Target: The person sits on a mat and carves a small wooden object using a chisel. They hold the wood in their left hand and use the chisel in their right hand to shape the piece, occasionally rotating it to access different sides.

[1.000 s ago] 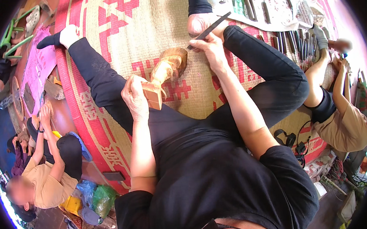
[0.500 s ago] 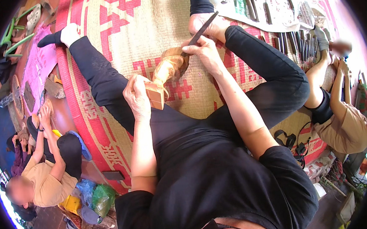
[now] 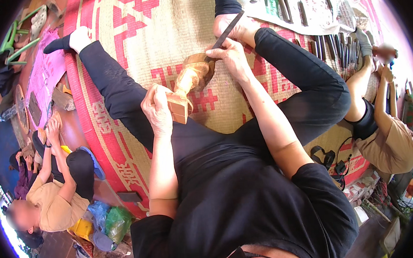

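A pale wooden carving (image 3: 184, 85), with a square block base and a rounded, darker far end, is tilted above my lap. My left hand (image 3: 158, 110) is closed round the side of its base. In my right hand (image 3: 233, 58) is a long, narrow, dark file-like tool (image 3: 231, 30), pinched near its lower end between thumb and fingers. That end lies against the carving's rounded far end, and the other end points up and away to the right. The exact contact spot is partly hidden by my thumb.
My outstretched legs frame a red and straw-coloured woven mat (image 3: 135, 53). Several dark-handled hand tools (image 3: 284, 3) lie on a white sheet at the far right, with a row of more tools (image 3: 336, 50) nearer. One person (image 3: 59, 199) sits at left, another (image 3: 387, 141) at right.
The view has shifted slightly. The dark tool has moved a little against the carving's rounded end; both hands keep their holds.
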Demonstrator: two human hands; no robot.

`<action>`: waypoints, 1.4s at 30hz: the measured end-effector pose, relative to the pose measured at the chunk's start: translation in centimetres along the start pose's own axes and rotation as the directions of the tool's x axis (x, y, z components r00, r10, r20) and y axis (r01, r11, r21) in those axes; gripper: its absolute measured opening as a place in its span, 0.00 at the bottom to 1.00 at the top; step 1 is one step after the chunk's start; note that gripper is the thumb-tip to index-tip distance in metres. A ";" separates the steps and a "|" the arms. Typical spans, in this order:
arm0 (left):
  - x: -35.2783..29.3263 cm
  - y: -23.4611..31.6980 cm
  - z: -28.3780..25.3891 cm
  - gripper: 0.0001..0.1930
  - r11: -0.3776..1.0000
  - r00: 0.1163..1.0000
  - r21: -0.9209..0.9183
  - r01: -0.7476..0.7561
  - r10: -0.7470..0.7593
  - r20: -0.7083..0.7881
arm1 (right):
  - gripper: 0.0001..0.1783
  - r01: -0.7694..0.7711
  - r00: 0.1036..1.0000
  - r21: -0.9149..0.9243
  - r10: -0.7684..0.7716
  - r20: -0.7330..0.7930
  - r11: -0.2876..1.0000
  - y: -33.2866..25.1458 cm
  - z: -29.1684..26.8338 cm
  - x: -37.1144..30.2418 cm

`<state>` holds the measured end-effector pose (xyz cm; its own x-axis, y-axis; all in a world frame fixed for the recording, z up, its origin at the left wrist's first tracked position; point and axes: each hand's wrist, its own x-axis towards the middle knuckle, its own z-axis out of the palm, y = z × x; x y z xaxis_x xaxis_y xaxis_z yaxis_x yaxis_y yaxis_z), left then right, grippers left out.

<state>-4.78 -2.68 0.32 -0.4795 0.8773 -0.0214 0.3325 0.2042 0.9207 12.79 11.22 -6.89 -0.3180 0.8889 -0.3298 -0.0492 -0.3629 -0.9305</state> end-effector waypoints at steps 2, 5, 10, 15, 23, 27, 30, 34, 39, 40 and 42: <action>0.0 0.1 0.0 0.17 1.000 1.000 0.010 -0.026 0.026 0.010 | 0.05 -0.034 0.996 0.139 0.046 -0.081 0.990 0.2 -0.7 0.9; 0.0 0.3 0.1 0.16 0.999 1.000 -0.039 -0.012 0.011 -0.027 | 0.05 -0.053 0.984 0.118 0.071 -0.162 0.992 0.5 -2.6 1.6; 0.1 0.4 -0.1 0.17 0.999 0.999 -0.049 0.011 -0.012 -0.034 | 0.06 0.001 1.000 -0.019 -0.001 0.020 1.000 -0.1 -0.4 -0.4; 0.0 0.1 0.2 0.19 0.999 0.999 0.000 -0.034 0.034 0.001 | 0.03 -0.006 0.991 0.112 0.021 -0.133 0.994 0.2 -1.2 1.1; 0.2 0.7 0.1 0.16 1.000 0.999 -0.012 -0.014 0.013 -0.032 | 0.08 0.006 0.999 -0.036 -0.004 0.048 0.999 0.3 0.1 -0.6; 0.0 0.2 0.0 0.19 1.000 1.000 0.001 -0.031 0.031 0.005 | 0.04 -0.023 0.994 0.097 0.033 -0.107 0.995 0.1 -0.4 0.5; 0.0 0.1 0.0 0.19 1.000 1.000 -0.007 -0.018 0.018 -0.007 | 0.04 -0.021 0.985 0.122 0.041 -0.165 0.992 0.6 -2.2 1.5; 0.2 0.7 -0.2 0.16 0.999 0.999 -0.046 0.020 -0.022 -0.041 | 0.07 -0.036 0.999 -0.001 0.036 0.001 0.999 -0.6 -0.5 -0.4; 0.0 0.3 0.3 0.19 0.998 1.000 -0.056 0.024 -0.025 -0.018 | 0.05 -0.053 0.999 -0.016 0.054 0.006 0.998 -0.4 0.0 -0.4; 0.1 0.4 0.3 0.19 0.998 0.999 -0.052 0.030 -0.031 -0.016 | 0.04 -0.042 0.999 -0.020 0.042 -0.004 0.999 -0.2 -0.2 -0.2; 0.2 0.4 0.0 0.19 1.000 1.000 -0.023 0.005 -0.005 0.002 | 0.04 -0.057 0.989 0.071 0.066 -0.132 0.996 0.2 -1.0 0.6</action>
<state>-4.74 -2.38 0.67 -0.4796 0.8771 -0.0269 0.3114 0.1988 0.9292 13.49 11.96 -7.39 -0.1924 0.8922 -0.4086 -0.0977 -0.4317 -0.8967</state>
